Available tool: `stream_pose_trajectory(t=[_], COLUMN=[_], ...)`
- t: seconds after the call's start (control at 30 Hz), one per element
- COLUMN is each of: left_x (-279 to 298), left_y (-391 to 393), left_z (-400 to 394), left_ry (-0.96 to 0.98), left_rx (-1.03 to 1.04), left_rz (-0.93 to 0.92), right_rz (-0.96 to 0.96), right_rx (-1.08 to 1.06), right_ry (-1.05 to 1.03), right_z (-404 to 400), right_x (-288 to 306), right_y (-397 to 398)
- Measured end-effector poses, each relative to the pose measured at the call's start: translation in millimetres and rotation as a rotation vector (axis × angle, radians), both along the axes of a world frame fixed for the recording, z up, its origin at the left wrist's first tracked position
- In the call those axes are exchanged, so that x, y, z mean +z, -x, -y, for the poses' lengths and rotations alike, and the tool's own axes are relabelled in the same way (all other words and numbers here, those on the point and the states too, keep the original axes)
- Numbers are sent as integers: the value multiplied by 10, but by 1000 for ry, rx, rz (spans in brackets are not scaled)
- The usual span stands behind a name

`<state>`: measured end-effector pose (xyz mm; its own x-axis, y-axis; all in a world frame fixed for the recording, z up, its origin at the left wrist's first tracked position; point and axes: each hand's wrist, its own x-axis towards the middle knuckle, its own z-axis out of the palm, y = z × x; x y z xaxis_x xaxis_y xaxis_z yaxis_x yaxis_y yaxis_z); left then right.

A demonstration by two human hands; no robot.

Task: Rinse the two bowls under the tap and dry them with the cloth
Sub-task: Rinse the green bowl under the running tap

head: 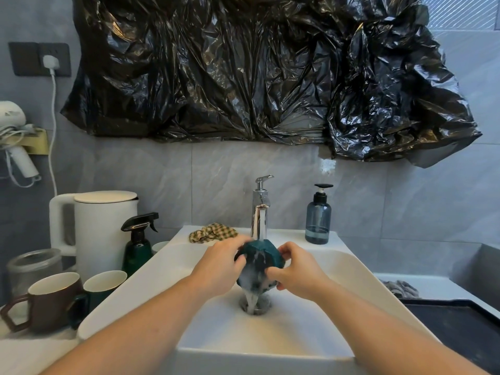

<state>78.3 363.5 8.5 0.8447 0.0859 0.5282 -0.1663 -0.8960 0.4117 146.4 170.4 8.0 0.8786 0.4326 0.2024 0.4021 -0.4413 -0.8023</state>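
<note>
We hold one dark green bowl point(266, 259) tilted under the running tap point(260, 209), over the sink point(297, 336) drain. Left hand point(220, 266) and right hand point(296, 272) both grip its rim. Checked cloth point(212, 232) lies behind, left of tap.

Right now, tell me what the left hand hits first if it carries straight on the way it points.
The left hand already grips the green bowl; beyond that, probably the right hand.
</note>
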Motion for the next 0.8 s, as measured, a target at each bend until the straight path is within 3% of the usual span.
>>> stream_pose_trajectory(t=[0.27,0.47,0.8], left_x=[-40,-32,-53], left_y=[-63,-128,-156], left_z=[-13,-62,-14], left_ry=[0,221,569], left_rx=[96,213,64], left_rz=[-21,2,-195], right_rz=[181,93,84], right_rx=[16,87,105], right_ry=[4,-49,-62], right_z=[-40,-85,-89], right_x=[-22,-4,11], right_y=[-28,-15,9])
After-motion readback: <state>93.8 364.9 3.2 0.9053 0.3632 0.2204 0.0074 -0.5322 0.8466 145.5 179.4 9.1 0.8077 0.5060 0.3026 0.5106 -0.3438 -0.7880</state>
